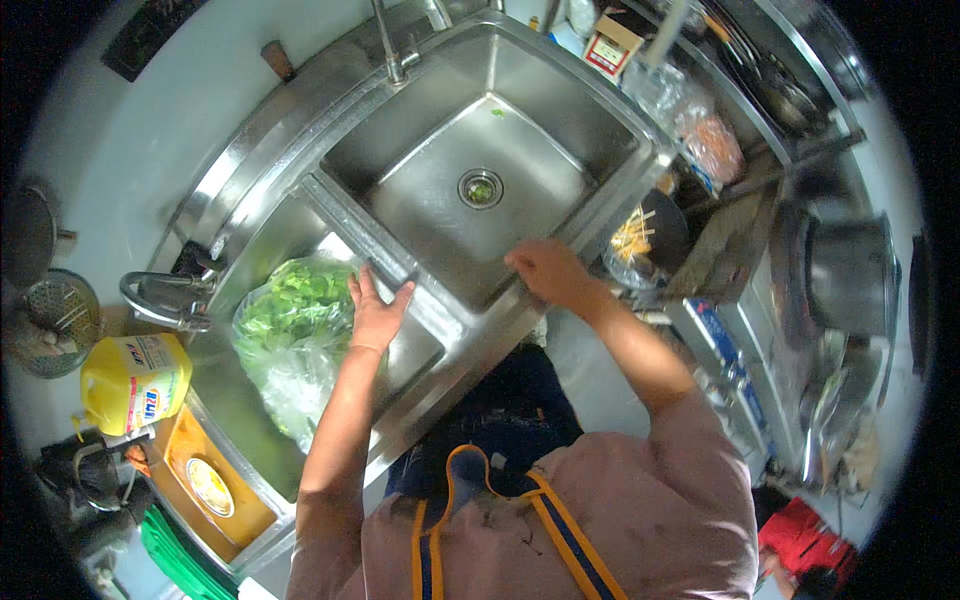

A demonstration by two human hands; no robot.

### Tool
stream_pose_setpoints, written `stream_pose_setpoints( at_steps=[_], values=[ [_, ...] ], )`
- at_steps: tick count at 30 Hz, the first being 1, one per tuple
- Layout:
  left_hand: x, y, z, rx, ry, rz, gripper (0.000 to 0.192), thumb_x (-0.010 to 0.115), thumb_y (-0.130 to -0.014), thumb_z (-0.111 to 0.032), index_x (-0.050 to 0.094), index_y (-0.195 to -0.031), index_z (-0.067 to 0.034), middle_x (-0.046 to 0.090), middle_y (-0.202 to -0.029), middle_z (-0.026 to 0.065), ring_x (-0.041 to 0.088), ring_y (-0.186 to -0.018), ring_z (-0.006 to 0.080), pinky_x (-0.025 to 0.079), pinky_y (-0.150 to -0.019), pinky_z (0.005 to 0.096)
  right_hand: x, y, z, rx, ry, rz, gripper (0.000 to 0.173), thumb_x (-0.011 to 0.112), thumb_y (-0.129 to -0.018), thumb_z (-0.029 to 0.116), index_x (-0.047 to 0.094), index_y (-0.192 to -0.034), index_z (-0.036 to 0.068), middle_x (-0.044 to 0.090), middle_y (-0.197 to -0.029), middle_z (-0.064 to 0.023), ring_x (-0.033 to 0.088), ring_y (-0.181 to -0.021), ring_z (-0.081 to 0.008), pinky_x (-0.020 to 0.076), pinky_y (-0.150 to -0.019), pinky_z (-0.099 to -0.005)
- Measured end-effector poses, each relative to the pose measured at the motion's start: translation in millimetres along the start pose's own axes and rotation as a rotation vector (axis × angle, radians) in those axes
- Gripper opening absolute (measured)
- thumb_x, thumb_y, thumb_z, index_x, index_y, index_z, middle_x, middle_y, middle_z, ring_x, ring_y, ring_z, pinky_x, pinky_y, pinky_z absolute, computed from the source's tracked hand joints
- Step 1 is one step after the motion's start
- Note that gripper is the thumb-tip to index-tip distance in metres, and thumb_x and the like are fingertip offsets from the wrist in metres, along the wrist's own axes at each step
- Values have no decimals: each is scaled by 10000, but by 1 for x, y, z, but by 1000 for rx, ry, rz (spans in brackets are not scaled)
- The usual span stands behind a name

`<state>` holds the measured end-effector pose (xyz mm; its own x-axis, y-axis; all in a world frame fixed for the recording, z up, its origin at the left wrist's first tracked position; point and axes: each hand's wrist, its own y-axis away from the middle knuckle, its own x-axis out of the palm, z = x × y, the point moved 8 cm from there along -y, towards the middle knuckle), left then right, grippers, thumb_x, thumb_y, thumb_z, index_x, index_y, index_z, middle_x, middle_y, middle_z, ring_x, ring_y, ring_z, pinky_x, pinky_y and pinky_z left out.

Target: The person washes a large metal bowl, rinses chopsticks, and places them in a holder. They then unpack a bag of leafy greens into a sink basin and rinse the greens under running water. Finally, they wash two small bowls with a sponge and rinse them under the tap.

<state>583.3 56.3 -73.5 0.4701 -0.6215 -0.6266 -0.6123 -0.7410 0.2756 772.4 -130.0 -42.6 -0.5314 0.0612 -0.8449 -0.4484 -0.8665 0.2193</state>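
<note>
My left hand (379,311) is spread, its fingers apart, at the divider between two steel sink basins, beside a clear plastic bag of leafy greens (300,300) in the left basin. Whether it touches the bag or the divider I cannot tell. My right hand (551,274) is curled over the near right edge of the large sink basin (420,195); what its fingers hold, if anything, is hidden. Green scraps sit in the drain (480,189), and a small leaf piece (497,113) lies near the far corner.
A faucet (394,67) stands behind the large basin. To the left are a yellow jug (139,382) and a third basin holding orange-brown liquid with a floating bowl (210,487). At right are a bowl of cut yellow-white food (634,240), bagged food (709,142) and a large pot (851,277).
</note>
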Motion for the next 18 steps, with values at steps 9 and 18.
stream_pose_setpoints(
  at_steps=[9, 18],
  values=[
    [15, -15, -50, -195, -229, -503, 896, 630, -585, -113, 136, -1330, -169, 219, -1254, 309, 331, -1104, 486, 323, -934, 449, -26, -237, -156, 44, 380, 148, 349, 480, -700, 70, 555, -1040, 48, 501, -1115, -176, 466, -1036, -319, 364, -899, -379],
    [15, -20, -48, -206, -241, -481, 849, 602, -569, -116, 195, -1313, -97, 291, -1261, 219, 259, -1176, 426, 324, -942, 430, 13, -392, -245, 44, 390, -85, 484, 476, -655, 49, 467, -1134, -17, 461, -1150, -203, 411, -1094, -342, 300, -958, -390]
  ],
)
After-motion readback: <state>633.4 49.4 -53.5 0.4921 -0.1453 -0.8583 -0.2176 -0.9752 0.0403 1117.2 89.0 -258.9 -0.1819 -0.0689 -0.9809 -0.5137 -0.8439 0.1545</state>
